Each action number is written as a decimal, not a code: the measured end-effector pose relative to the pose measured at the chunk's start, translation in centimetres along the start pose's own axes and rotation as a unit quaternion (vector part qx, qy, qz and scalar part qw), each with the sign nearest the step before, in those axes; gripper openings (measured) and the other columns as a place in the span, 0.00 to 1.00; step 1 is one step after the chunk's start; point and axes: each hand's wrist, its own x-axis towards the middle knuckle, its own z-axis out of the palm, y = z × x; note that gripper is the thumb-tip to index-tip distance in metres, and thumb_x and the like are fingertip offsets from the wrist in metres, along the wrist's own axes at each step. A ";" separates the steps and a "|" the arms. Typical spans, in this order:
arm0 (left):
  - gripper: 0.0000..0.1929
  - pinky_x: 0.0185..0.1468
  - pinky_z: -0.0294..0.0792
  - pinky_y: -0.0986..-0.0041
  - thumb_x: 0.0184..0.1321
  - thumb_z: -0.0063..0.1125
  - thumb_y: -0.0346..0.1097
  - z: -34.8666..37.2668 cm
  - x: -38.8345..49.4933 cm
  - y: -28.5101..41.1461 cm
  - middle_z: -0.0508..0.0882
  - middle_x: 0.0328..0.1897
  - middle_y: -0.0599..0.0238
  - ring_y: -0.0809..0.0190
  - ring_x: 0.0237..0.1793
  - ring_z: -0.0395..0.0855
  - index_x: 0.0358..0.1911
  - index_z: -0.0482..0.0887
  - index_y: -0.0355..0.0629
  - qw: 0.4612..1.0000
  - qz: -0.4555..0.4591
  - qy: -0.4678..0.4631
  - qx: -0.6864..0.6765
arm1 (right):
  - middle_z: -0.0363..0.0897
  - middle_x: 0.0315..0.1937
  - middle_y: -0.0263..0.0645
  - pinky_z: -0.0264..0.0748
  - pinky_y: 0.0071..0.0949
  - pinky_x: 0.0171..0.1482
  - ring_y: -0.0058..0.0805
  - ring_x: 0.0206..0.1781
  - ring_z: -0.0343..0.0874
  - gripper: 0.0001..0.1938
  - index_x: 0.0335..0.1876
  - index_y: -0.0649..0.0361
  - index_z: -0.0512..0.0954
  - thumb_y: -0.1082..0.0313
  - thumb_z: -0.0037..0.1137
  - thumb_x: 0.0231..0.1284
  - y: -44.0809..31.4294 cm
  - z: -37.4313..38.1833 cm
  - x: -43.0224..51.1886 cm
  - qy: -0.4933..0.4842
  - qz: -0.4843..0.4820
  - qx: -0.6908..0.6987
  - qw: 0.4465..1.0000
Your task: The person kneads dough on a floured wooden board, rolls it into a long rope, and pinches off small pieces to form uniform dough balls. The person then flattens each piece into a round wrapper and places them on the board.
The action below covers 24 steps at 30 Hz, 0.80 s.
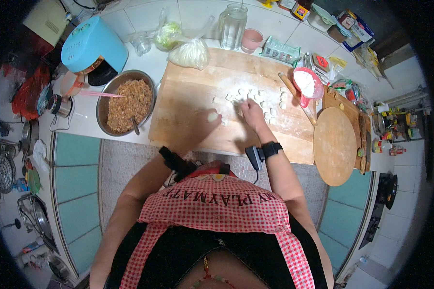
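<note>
My left hand, blurred, is over the front middle of a floured wooden board. A white dough piece shows at its fingers, and another small piece lies just beside it on the board. My right hand is farther right, with curled fingers at a scattered group of small dough pieces. What its fingertips hold, if anything, is hidden. More dough pieces lie on the flour to the right of this hand.
Left stands a steel bowl of minced filling with a spoon. A rolling pin and a red bowl of flour are right, by an oval wooden board. A glass pitcher and a bagged white mass stand behind.
</note>
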 end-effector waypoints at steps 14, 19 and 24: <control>0.19 0.49 0.73 0.67 0.57 0.64 0.34 -0.3 -0.1 -2.0 0.84 0.45 0.52 0.54 0.45 0.82 0.52 0.78 0.39 0.988 -0.021 -0.134 -0.079 | 0.72 0.23 0.33 0.70 0.22 0.31 0.22 0.25 0.70 0.14 0.40 0.58 0.78 0.61 0.70 0.55 -5.5 1.4 -6.3 -0.103 -0.160 0.062 0.980; 0.10 0.40 0.71 0.65 0.58 0.62 0.36 0.1 -0.6 -1.7 0.83 0.34 0.51 0.54 0.35 0.81 0.37 0.79 0.36 0.991 0.057 -0.104 -0.055 | 0.80 0.25 0.44 0.75 0.35 0.29 0.40 0.26 0.81 0.14 0.38 0.56 0.76 0.55 0.65 0.58 -6.2 0.9 -6.8 -0.010 -0.261 -0.026 0.965; 0.10 0.35 0.70 0.62 0.58 0.62 0.36 1.4 -0.6 -1.5 0.82 0.27 0.51 0.53 0.28 0.80 0.31 0.80 0.35 0.993 0.068 -0.098 0.020 | 0.75 0.17 0.43 0.76 0.38 0.28 0.44 0.23 0.80 0.14 0.33 0.56 0.73 0.54 0.60 0.61 -7.4 1.1 -7.2 0.043 -0.220 -0.090 0.970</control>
